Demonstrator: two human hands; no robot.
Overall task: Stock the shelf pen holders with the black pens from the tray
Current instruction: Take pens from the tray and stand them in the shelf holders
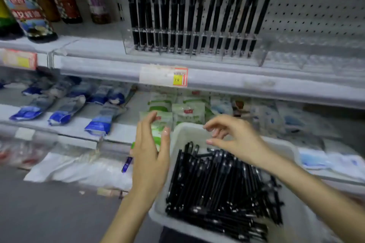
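Black pens (221,187): slim, all-black, piled mostly lengthwise in the white tray (185,130), near right. More stand upright in the clear holder (260,59) on the far shelf (227,79). Left hand (152,156) is beside the tray's far-left corner and right hand (235,138) over its far end. Both grips wide, empty.

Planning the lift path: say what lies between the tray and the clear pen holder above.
Head view: green-and-white packets, then the shelf edge with its price label, lie between tray and pen holder.

Tray (187,131): white plastic, looking matt and smooth.
Pens (217,187): black plastic, glossy glints here.
Pen holder (199,57): clear, shiny plastic.
Back panel (316,2): pale perforated sheet, matt.
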